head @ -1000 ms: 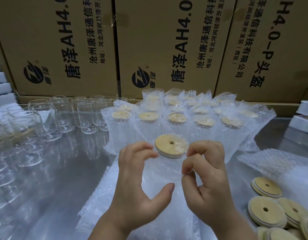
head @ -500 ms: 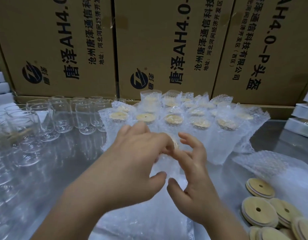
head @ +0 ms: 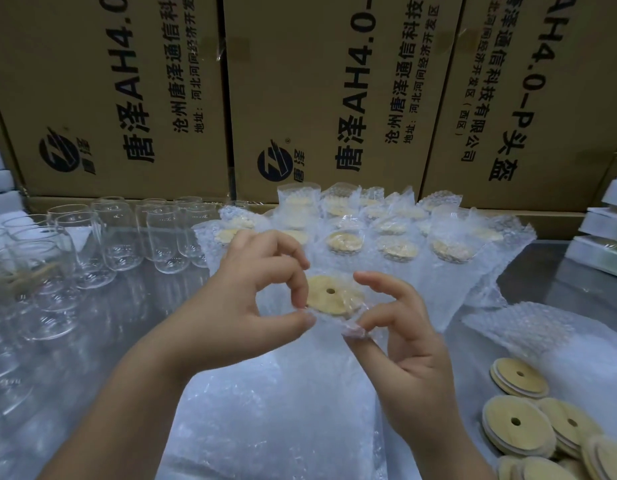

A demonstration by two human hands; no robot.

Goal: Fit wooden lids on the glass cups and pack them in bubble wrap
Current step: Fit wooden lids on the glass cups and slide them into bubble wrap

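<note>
A glass cup with a round wooden lid (head: 331,296) stands in a bubble wrap bag (head: 320,344) in front of me; only the lid and the bag's mouth show. My left hand (head: 251,292) pinches the bag's rim at the lid's left edge between thumb and curled fingers. My right hand (head: 400,344) pinches the crumpled rim at the lid's lower right, its forefinger raised over the lid. Bare glass cups (head: 161,237) stand at the left. Loose wooden lids (head: 518,431) lie at the lower right.
Several wrapped, lidded cups (head: 397,244) stand in rows behind the hands. A pile of flat bubble wrap bags (head: 272,417) lies under my wrists, more bubble wrap (head: 549,341) at the right. Cardboard boxes (head: 320,98) wall off the back. White foam pieces (head: 604,237) sit far right.
My left hand, which covered the lid half a second ago, has drawn back to its left edge, so the lid shows again. Both hands now pinch the bag's rim around it.
</note>
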